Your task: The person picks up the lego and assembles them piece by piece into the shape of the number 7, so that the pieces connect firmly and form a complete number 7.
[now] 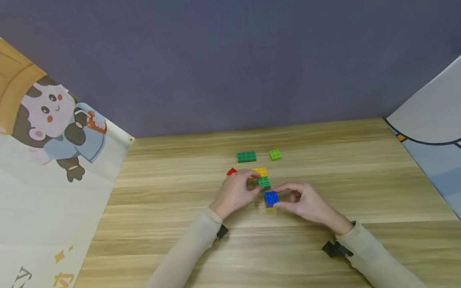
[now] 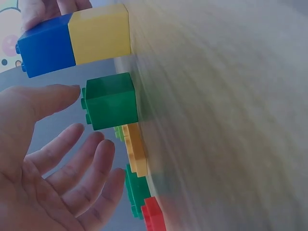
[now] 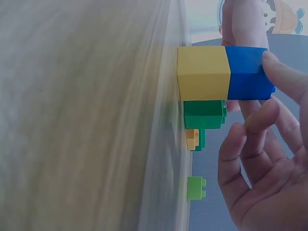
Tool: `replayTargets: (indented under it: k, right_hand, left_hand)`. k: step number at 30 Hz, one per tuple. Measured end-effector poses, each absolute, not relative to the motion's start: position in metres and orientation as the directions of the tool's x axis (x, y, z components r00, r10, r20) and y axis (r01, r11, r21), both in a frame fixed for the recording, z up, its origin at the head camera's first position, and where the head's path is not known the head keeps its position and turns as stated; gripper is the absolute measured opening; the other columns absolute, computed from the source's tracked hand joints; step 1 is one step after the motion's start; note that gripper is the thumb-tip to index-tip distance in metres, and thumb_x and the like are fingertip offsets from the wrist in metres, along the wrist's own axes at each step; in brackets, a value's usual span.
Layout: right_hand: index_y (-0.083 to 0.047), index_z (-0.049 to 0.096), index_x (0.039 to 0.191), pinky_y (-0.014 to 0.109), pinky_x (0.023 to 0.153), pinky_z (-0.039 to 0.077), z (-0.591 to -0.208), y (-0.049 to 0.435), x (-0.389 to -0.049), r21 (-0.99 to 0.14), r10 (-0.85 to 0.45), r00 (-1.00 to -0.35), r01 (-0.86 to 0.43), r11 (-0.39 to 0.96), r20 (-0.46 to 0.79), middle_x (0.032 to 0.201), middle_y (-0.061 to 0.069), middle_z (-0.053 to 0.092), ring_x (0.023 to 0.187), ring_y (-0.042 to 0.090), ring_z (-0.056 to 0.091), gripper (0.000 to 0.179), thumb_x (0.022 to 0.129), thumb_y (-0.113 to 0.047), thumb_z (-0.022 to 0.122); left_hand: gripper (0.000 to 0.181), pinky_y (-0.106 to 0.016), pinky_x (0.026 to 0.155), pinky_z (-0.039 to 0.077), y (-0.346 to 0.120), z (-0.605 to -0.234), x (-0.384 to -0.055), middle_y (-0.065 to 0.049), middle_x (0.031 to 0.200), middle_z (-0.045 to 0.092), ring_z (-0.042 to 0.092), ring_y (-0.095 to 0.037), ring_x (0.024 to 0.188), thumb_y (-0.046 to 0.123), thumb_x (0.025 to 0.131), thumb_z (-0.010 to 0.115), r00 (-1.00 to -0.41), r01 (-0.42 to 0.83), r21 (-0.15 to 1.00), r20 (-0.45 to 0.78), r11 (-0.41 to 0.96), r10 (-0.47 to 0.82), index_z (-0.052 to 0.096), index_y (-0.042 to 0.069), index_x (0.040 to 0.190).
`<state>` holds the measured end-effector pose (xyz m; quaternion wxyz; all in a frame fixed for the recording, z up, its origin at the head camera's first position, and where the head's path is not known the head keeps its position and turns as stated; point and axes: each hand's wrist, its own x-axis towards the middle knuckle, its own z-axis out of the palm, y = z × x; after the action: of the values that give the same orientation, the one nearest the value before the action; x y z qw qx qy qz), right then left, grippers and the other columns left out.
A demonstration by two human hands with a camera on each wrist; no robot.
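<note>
My right hand [image 1: 306, 202] pinches a blue brick [image 1: 271, 197] between thumb and index finger. That blue brick sits on top of a yellow brick [image 3: 203, 73], forming a two-brick stack on the table. My left hand [image 1: 237, 190] is beside a small green brick [image 1: 263, 181], fingers loosely bent and holding nothing. In the left wrist view, the left thumb tip lies close to the studs of the green brick [image 2: 110, 102]. Just beyond it is a flat yellow brick [image 1: 261, 171], partly hidden by the left hand.
Farther back on the wooden table [image 1: 173, 192] lie a long dark green brick [image 1: 246, 156] and a small lime green brick [image 1: 275, 155]. A red brick [image 1: 231, 171] peeks out behind the left hand. A dark grey panel [image 1: 230, 68] borders the table's far edge.
</note>
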<state>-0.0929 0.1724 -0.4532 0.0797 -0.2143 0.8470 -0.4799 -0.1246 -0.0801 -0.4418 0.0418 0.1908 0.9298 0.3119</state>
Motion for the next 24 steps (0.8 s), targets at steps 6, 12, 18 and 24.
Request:
replayTargets:
  k: [6,12,18,24]
  right_hand:
    - [-0.014,0.08,0.118,0.019,0.044,0.033,-0.4544,0.1724,-0.0925,-0.854,-0.437,-0.897,-0.276,0.441,0.064,0.056,-0.014,0.05,0.049,-0.001,0.04,0.035,0.086,-0.021,0.091]
    - [-0.014,0.08,0.118,0.019,0.044,0.033,-0.4547,0.1724,-0.0928,-0.86,-0.431,-0.9,-0.263,0.437,0.056,0.056,-0.013,0.05,0.049,0.0,0.04,0.035,0.085,-0.02,0.091]
    - [-0.014,0.08,0.119,0.019,0.044,0.033,-0.454,0.1719,-0.0932,-0.855,-0.435,-0.899,-0.266,0.445,0.053,0.056,-0.013,0.05,0.05,0.0,0.04,0.035,0.086,-0.021,0.091]
    - [-0.014,0.08,0.119,0.019,0.044,0.031,-0.4543,0.1732,-0.0933,-0.861,-0.434,-0.899,-0.261,0.437,0.052,0.055,-0.013,0.049,0.049,-0.001,0.038,0.035,0.086,-0.02,0.091]
  left_hand:
    - [0.036,-0.028,0.085,0.056,-0.0771,-0.4455,-0.1283,0.004,0.124,0.077,0.069,-0.011,0.099,0.034,0.095,0.081,-0.92,0.334,0.587,0.03,0.738,0.392,0.075,0.02,0.128]
    - [0.037,-0.024,0.079,0.054,-0.0748,-0.4457,-0.1306,0.004,0.118,0.077,0.067,-0.009,0.094,0.031,0.095,0.082,-0.915,0.328,0.599,0.009,0.73,0.404,0.075,0.02,0.129]
    - [0.037,-0.025,0.082,0.055,-0.0763,-0.4474,-0.1308,0.003,0.12,0.078,0.068,-0.009,0.096,0.031,0.096,0.082,-0.918,0.312,0.618,0.0,0.721,0.397,0.075,0.02,0.13]
    - [0.035,-0.026,0.081,0.055,-0.0777,-0.4463,-0.1289,0.003,0.121,0.078,0.068,-0.01,0.095,0.033,0.097,0.08,-0.916,0.315,0.638,0.01,0.702,0.402,0.075,0.02,0.129]
